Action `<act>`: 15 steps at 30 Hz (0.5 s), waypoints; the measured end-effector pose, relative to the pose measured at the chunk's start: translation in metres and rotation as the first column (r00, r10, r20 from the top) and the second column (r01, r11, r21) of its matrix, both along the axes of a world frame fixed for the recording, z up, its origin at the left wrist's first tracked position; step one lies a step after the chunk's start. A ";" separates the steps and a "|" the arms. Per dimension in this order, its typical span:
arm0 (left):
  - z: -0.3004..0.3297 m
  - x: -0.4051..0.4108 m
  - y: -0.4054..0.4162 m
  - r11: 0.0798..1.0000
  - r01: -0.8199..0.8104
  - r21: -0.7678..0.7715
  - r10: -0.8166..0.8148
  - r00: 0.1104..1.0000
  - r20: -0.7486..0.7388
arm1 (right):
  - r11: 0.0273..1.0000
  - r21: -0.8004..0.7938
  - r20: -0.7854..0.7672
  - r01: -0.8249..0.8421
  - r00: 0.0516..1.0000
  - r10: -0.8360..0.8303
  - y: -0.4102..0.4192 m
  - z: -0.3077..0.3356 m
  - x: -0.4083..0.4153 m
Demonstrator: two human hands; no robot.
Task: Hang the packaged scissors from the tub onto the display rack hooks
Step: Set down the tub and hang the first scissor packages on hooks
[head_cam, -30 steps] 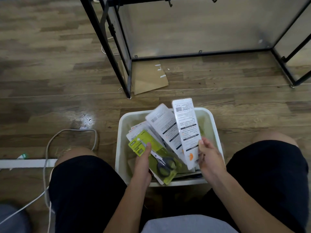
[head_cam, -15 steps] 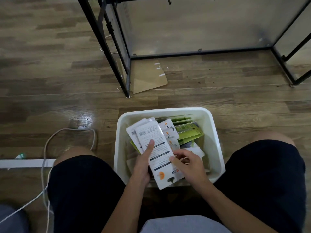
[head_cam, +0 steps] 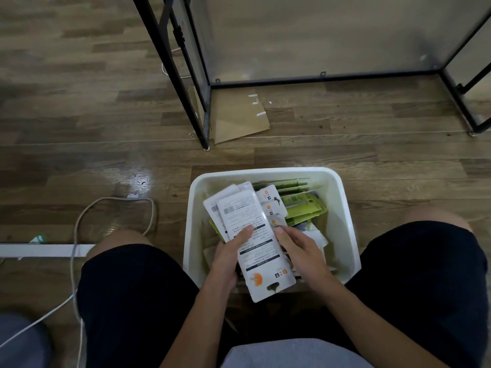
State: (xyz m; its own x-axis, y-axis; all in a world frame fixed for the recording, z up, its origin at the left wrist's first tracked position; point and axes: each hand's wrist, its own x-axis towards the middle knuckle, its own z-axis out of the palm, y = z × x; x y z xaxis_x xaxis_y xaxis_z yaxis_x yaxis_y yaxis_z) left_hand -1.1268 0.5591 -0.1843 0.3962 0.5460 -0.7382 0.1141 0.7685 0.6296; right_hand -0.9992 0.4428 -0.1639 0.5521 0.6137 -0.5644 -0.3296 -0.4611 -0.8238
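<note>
Here the left hand (head_cam: 228,254) grips a fanned stack of white scissor packs (head_cam: 256,243), thumb curled over the top card; the right hand (head_cam: 300,248) rests relaxed fingers on its right edge. Since half a second ago little has shifted. The stack overhangs the white tub's (head_cam: 342,208) near rim; green packs (head_cam: 303,205) lie at its far right corner.
</note>
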 end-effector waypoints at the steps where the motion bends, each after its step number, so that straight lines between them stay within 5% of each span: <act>1: 0.002 0.000 0.001 1.000 0.023 0.003 -0.023 1.000 0.016 | 0.999 0.018 -0.001 -0.027 1.000 0.027 0.001 0.002 0.001; 8: 0.042 -0.004 0.010 0.995 0.089 -0.035 -0.086 0.992 0.087 | 0.999 -0.013 -0.024 -0.040 0.999 0.040 0.005 0.029 0.001; 15: 0.126 -0.005 0.017 0.990 0.102 -0.101 -0.095 0.993 0.074 | 0.999 -0.048 -0.033 -0.016 0.999 0.014 0.013 0.121 -0.002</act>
State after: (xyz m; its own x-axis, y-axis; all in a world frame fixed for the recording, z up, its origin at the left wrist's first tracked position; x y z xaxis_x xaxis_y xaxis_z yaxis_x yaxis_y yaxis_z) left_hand -1.1321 0.5760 -0.0587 0.4966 0.4232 -0.7578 0.1516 0.8174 0.5558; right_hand -1.0015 0.4559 -0.0431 0.5237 0.5935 -0.6111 -0.3487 -0.5051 -0.7894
